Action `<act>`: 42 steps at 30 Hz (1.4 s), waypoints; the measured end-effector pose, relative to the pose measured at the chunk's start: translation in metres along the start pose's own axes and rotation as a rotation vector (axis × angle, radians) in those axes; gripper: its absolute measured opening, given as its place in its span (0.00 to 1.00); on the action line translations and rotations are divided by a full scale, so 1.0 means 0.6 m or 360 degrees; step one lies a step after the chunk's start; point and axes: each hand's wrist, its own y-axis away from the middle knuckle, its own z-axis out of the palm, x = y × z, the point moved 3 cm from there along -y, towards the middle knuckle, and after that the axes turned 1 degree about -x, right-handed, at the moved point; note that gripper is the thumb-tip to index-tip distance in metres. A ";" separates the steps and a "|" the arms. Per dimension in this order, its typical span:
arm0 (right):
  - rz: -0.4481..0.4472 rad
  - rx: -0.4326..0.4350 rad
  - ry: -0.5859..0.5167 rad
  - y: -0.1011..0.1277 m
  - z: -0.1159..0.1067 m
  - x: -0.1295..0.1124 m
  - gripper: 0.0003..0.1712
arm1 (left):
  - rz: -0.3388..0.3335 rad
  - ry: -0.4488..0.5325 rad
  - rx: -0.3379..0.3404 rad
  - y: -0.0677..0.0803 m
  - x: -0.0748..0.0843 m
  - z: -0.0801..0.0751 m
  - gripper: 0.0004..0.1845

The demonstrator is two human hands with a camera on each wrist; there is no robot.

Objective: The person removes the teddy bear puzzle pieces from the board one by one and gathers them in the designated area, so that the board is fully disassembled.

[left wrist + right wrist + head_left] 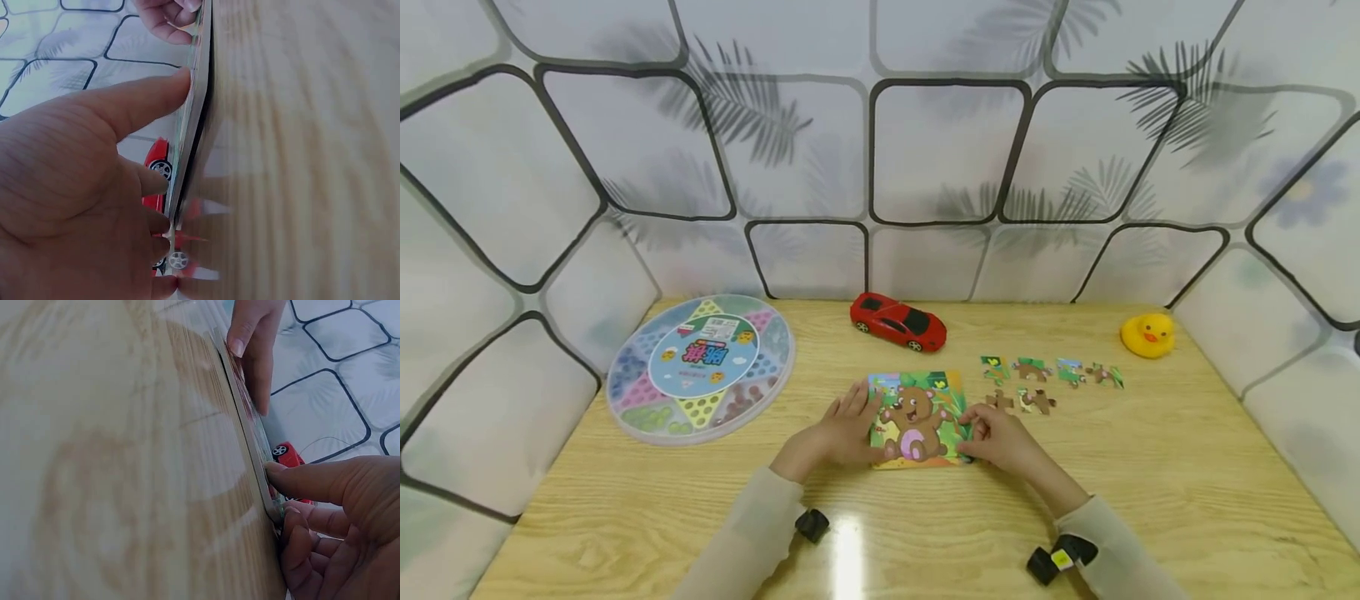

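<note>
Held bear puzzle point(917, 419) flat on table point(1150, 492): left hand point(838, 433) fingers straight, pressing; right hand point(1003, 437) pinching right edge. Best kept steady.

My wooden table point(1187, 467) sits boxed in by white panel walls point(947, 150) printed with palm-leaf shadows.

Left hand point(842, 429) low, palm down, fingers straight, thumb extended forward. Right hand point(1000, 437) opposite, fingers curled under, thumb pressing on top in pinch. Forearms angled inward from near edge, sleeves to wrists.
</note>
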 end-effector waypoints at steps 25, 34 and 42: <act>0.0073 -0.0001 -0.0026 0.001 0.002 -0.001 0.13 | 0.0326 -0.0170 -0.0182 0.033 0.024 0.015 0.26; 0.0057 0.0002 -0.0063 -0.001 0.004 -0.002 0.13 | 0.0293 -0.0154 -0.0216 0.034 0.021 0.016 0.27; 0.0075 0.0063 -0.0129 0.001 0.003 -0.002 0.11 | 0.0298 -0.0165 -0.0219 0.035 0.023 0.013 0.27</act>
